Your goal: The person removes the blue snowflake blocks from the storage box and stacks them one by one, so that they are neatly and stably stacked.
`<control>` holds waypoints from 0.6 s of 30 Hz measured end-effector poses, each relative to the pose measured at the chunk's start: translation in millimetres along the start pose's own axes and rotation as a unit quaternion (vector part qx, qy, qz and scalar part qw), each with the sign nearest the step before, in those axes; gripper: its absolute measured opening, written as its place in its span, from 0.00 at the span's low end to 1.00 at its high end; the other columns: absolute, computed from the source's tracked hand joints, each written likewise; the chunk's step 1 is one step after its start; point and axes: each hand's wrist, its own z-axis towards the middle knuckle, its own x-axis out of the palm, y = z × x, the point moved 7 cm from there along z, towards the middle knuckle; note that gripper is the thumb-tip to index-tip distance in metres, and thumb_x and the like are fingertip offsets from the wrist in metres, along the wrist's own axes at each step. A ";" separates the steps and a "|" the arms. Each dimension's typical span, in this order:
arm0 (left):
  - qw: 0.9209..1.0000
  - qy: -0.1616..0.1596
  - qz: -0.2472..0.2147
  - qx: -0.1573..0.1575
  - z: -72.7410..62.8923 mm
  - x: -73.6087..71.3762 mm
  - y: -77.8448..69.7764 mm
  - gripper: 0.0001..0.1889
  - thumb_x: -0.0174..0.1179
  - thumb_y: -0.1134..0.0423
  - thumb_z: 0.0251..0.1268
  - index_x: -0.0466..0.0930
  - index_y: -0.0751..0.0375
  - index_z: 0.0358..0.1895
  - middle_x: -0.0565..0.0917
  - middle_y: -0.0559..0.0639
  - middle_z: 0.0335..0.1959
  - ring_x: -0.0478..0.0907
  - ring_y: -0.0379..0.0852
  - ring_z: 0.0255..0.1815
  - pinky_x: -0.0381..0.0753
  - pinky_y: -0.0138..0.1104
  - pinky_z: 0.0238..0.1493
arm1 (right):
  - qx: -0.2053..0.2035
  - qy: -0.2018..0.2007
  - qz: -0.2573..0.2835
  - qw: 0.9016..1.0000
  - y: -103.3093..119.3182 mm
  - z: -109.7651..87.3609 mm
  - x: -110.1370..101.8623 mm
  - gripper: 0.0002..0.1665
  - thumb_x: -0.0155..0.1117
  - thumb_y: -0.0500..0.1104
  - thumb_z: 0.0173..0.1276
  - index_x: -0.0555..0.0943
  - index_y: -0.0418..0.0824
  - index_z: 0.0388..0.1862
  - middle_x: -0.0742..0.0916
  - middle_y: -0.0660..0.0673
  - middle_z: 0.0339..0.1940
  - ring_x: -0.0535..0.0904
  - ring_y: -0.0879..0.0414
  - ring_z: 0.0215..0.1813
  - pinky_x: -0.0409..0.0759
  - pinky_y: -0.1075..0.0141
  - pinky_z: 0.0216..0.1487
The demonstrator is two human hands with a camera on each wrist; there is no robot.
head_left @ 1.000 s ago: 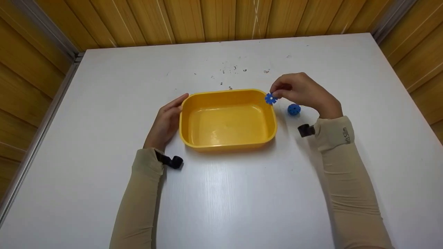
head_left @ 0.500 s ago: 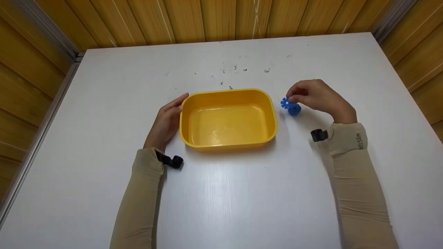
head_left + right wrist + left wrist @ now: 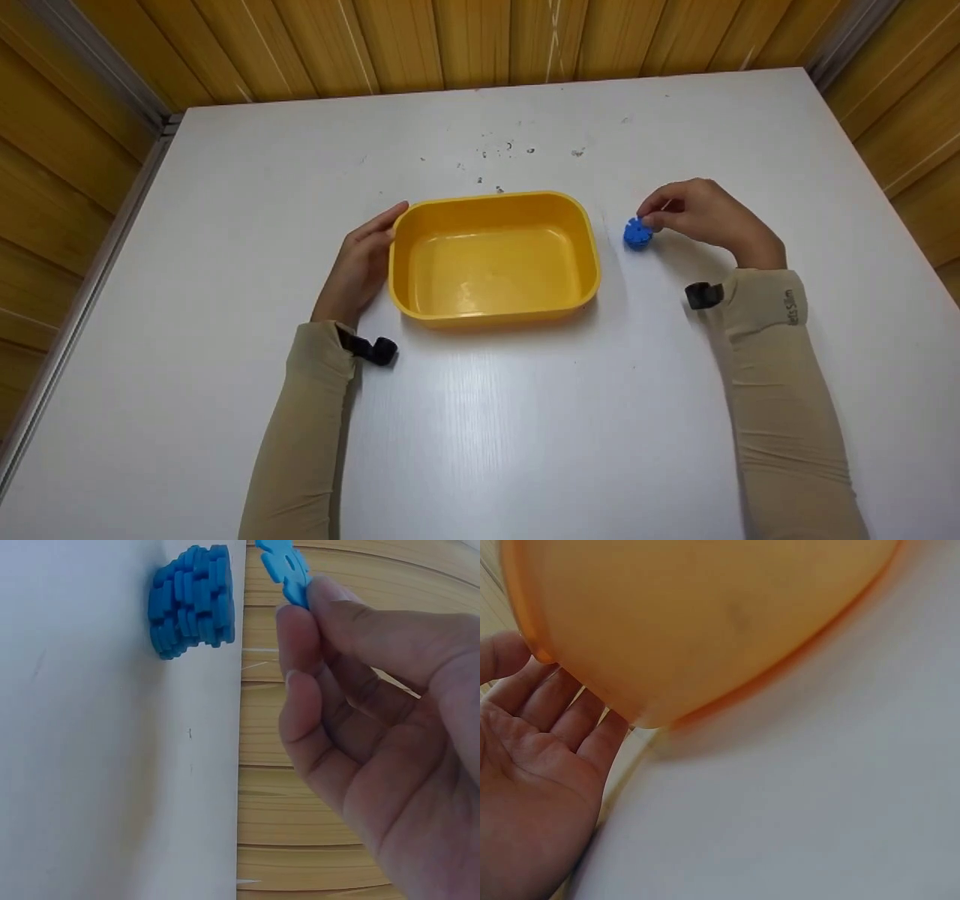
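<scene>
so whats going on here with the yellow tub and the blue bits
A person sits at a white table. Their left hand rests with straight fingers against the side of an empty yellow tub. Their right hand pinches a single blue snowflake disc just above a small stack of blue discs, which sits on the table to the right of the tub.

The tub (image 3: 493,255) sits on the table (image 3: 480,420) between the two hands; the left hand (image 3: 358,264) lies flat against its left wall; the ball of pieces (image 3: 637,235) rests on the table just left of the right hand (image 3: 705,217); the loose piece (image 3: 283,568) is pinched in that hand's fingertips (image 3: 319,596), above the ball and apart from it; the wooden wall (image 3: 480,37) stands beyond both hands.
</scene>
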 end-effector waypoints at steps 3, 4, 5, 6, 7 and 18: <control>1.000 -0.002 0.001 -0.002 0.4 -0.6 0.4 0.25 0.47 0.67 0.72 0.63 0.63 0.71 0.68 0.50 0.71 0.64 0.46 0.72 0.65 0.36 0.72 | 0.001 -0.002 -0.002 1.000 -3.8 0.5 -0.5 0.16 0.61 0.47 0.68 0.83 0.40 0.50 0.84 0.40 0.47 0.76 0.50 0.47 0.74 0.76 0.46; 1.000 -0.003 0.002 -0.003 0.4 -0.8 0.4 0.25 0.47 0.67 0.72 0.63 0.63 0.71 0.68 0.50 0.71 0.64 0.46 0.72 0.65 0.36 0.72 | 0.001 -0.003 -0.002 1.000 -4.5 0.6 -0.5 0.16 0.61 0.47 0.68 0.83 0.40 0.49 0.85 0.40 0.47 0.75 0.50 0.46 0.74 0.75 0.46; 1.000 -0.004 0.002 -0.003 0.4 -0.7 0.4 0.24 0.47 0.67 0.72 0.64 0.62 0.70 0.68 0.50 0.71 0.64 0.45 0.72 0.65 0.36 0.72 | 0.001 -0.003 -0.001 1.000 -5.2 0.4 -0.4 0.16 0.61 0.47 0.68 0.83 0.39 0.49 0.85 0.40 0.47 0.75 0.50 0.46 0.73 0.75 0.46; 1.000 -0.004 0.001 -0.004 0.0 -0.4 0.0 0.24 0.47 0.67 0.72 0.65 0.62 0.70 0.68 0.50 0.71 0.64 0.46 0.72 0.65 0.36 0.72 | 0.002 -0.004 0.000 1.000 -6.0 0.6 -0.3 0.16 0.61 0.47 0.68 0.83 0.39 0.49 0.85 0.40 0.47 0.75 0.50 0.47 0.74 0.73 0.48; 1.000 -0.004 0.000 -0.004 -0.1 -0.4 0.0 0.24 0.47 0.67 0.72 0.65 0.61 0.70 0.68 0.51 0.71 0.64 0.46 0.72 0.65 0.36 0.72 | 0.004 -0.004 -0.001 1.000 -6.6 0.7 -0.2 0.16 0.61 0.47 0.68 0.83 0.39 0.49 0.85 0.40 0.47 0.75 0.50 0.47 0.74 0.70 0.49; 1.000 0.009 -0.004 0.005 -2.2 2.4 -1.4 0.25 0.46 0.67 0.72 0.62 0.63 0.71 0.68 0.51 0.71 0.65 0.48 0.71 0.66 0.37 0.71 | 0.011 -0.016 0.001 1.000 -12.3 0.8 -0.5 0.17 0.61 0.50 0.68 0.84 0.40 0.47 0.86 0.41 0.45 0.75 0.51 0.45 0.72 0.62 0.49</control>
